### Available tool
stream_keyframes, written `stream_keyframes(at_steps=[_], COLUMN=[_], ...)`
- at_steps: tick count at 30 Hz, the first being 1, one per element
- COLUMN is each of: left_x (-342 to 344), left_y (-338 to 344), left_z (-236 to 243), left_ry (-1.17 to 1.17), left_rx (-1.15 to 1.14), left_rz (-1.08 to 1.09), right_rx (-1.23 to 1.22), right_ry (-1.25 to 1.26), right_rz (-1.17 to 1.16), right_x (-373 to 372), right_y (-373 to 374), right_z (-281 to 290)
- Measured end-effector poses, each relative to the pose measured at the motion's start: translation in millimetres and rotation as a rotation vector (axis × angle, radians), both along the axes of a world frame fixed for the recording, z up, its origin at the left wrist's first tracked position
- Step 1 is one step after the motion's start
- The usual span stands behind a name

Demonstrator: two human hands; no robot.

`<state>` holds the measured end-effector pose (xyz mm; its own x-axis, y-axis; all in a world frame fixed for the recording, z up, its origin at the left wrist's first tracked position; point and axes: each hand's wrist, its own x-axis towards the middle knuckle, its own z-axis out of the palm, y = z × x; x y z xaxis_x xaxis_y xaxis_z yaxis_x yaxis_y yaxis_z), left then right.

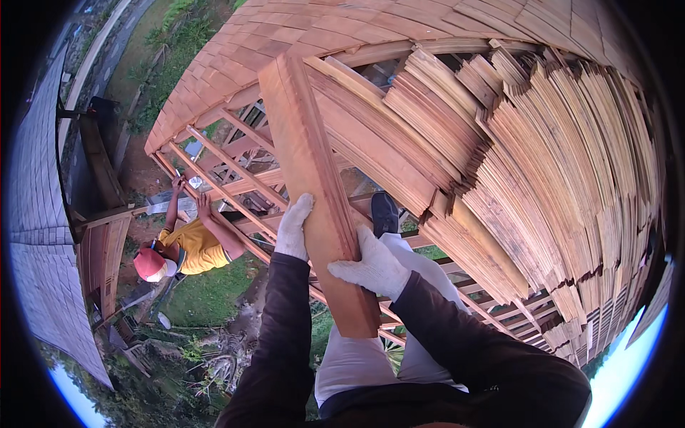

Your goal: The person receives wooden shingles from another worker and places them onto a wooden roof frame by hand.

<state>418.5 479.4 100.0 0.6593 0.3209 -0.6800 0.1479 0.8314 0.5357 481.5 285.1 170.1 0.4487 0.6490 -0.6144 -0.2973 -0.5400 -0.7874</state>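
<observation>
A long stack of reddish-brown wooden shingles (314, 178) is held upright in front of me, its side edge showing thin layers. My left hand (294, 227), in a white knit glove, is closed against the stack's left side. On the right side my right hand (374, 264), gloved the same way, grips it with the thumb across the front face. The lower end of the stack is over my light trousers. Past its top end lies a roof surface (235, 57) laid with overlapping shingles.
Large piles of shingles (535, 185) lean on the roof to the right. Open wooden battens (242, 171) run beneath me, with ground showing through the gaps. One dark shoe (385, 212) rests on the frame. At left, a person in a yellow shirt (203, 246) reaches to the roof edge.
</observation>
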Motion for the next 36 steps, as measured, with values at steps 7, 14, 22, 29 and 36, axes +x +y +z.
stream_keyframes(at_steps=[7, 14, 22, 29, 36], left_x=[-114.1, -234.3, -275.6, -268.8, -258.9], left_y=[10.9, -49.9, -121.1, -129.3, -120.9], left_z=[15.6, -8.6, -1.5, 1.8, 0.3], left_ry=[0.127, 0.396, 0.473, 0.388, 0.394], left_rx=[-0.033, -0.117, -0.315, -0.363, -0.304], left_rz=[0.306, 0.426, 0.548, 0.516, 0.487], right_rx=[-0.226, -0.63, -0.542, -0.363, -0.384], right_ry=[-0.65, -1.299, -1.33, -1.202, -0.822], right_rz=[-0.139, 0.478, 0.494, 0.289, 0.219], right_x=[130.3, 265.6, 266.0, 251.4, 279.7], right_y=[39.2, 35.5, 47.4, 39.7, 20.6], right_z=[-71.4, -181.2, -150.0, -98.3, -158.0])
